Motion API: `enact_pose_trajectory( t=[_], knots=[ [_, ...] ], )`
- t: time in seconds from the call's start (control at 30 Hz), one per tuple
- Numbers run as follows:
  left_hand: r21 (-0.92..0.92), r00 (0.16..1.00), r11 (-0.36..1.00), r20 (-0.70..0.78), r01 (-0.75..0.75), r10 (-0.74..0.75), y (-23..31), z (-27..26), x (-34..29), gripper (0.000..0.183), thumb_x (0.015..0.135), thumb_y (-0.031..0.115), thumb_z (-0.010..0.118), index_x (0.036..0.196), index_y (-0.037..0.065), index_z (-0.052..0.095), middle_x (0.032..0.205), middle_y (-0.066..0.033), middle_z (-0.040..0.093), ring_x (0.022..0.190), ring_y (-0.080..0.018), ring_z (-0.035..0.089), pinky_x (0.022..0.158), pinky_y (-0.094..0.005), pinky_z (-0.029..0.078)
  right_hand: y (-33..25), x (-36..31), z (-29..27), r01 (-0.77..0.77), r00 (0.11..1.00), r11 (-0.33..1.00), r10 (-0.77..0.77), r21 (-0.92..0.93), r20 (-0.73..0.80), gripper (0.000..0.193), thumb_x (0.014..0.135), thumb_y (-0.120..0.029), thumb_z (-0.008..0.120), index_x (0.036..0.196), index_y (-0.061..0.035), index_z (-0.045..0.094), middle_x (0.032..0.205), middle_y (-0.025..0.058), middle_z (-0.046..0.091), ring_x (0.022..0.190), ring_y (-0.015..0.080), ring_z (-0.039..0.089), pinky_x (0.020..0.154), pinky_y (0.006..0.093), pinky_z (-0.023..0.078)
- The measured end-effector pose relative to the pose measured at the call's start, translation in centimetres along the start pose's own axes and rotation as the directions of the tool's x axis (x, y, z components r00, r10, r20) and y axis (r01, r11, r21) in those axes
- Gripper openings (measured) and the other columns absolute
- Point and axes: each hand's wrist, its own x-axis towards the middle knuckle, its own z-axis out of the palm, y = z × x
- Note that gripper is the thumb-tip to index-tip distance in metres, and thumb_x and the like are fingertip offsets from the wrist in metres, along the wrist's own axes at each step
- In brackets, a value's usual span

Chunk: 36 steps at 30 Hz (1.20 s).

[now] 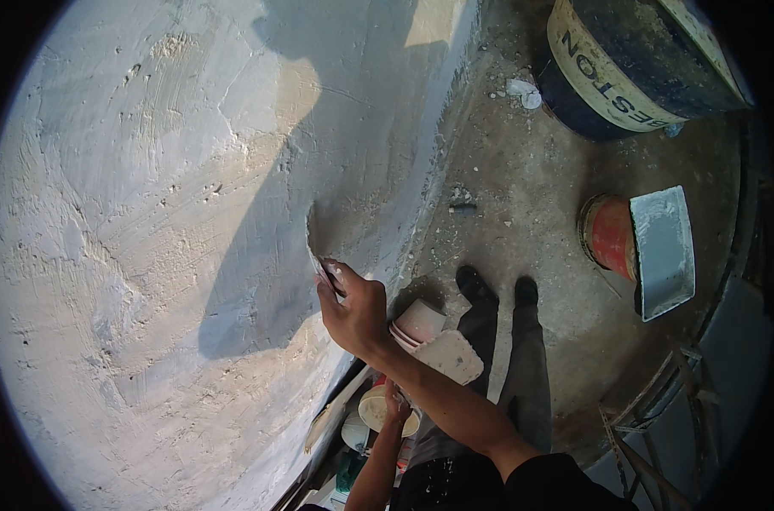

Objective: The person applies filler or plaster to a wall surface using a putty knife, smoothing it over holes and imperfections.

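My right hand (pixel 353 311) is closed round a putty knife (pixel 311 228), its thin blade seen nearly edge-on against the plastered wall (pixel 148 281). The wall fills the left side, rough and streaked with pale plaster, and my shadow falls across it. Lower down, partly behind my right forearm, my left hand (pixel 394 407) grips a plaster-smeared board (pixel 451 358) with a pale, rounded flat face. The board's handle is hidden. A second pinkish-white piece (pixel 419 322) shows beside it; I cannot tell whether it belongs to the board.
A large dark-blue and cream drum (pixel 608 85) stands at the far right. Nearer is a red bucket (pixel 610 234) with a white-coated rectangular tray (pixel 664 253) against it. Several buckets (pixel 376 410) crowd below my left hand. A wooden frame (pixel 651 409) leans at lower right.
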Motion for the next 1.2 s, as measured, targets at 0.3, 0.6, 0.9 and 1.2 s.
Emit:
enact_pose_trajectory(
  t=[0.3,0.6,0.9,1.2],
  knots=[
    [0.003,0.987,0.999,-0.151,0.046,-0.045,1.2,3.8,-0.6,0.047,0.094,0.043,0.044,0.127,0.009,0.048,0.117,-0.0091,0.058,0.106,-0.0262,0.057,0.093,-0.0428,0.044,13.5,2.8,-4.9,-0.199,0.901,0.918,0.309,0.342,-0.305,0.012,0.088,-0.003,0.058,0.097,0.0042,0.058,0.092,0.0083,0.065,0.083,0.0110,0.061,0.073,0.0247,0.048],
    [0.013,0.992,1.000,-0.125,0.014,-0.012,0.0,1.8,0.0,0.047,0.094,0.043,0.045,0.128,0.010,0.047,0.120,-0.0104,0.057,0.109,-0.0280,0.055,0.094,-0.0443,0.043,17.7,4.8,-2.9,-0.132,0.945,0.969,0.186,0.208,-0.269,0.014,0.085,-0.008,0.058,0.090,0.0046,0.061,0.077,0.0098,0.067,0.071,0.0139,0.063,0.065,0.0283,0.048],
    [0.064,0.991,0.996,-0.117,0.064,-0.056,1.2,4.3,-0.3,0.054,0.094,0.048,0.042,0.131,0.009,0.043,0.124,-0.0121,0.054,0.113,-0.0294,0.053,0.096,-0.0464,0.042,16.1,4.2,-4.0,-0.153,0.976,0.932,0.196,0.329,-0.100,0.009,0.084,-0.007,0.059,0.085,0.0024,0.061,0.072,0.0011,0.061,0.064,0.0049,0.051,0.058,0.0238,0.042],
    [0.056,0.990,0.997,-0.137,0.049,-0.041,1.4,3.3,-0.2,0.055,0.093,0.049,0.043,0.132,0.009,0.043,0.125,-0.0122,0.053,0.112,-0.0301,0.053,0.095,-0.0469,0.043,12.9,3.6,-3.7,-0.180,0.977,0.890,0.210,0.419,-0.027,0.008,0.085,-0.007,0.059,0.082,0.0010,0.060,0.072,-0.0009,0.059,0.064,0.0030,0.049,0.058,0.0215,0.041]
  ],
)
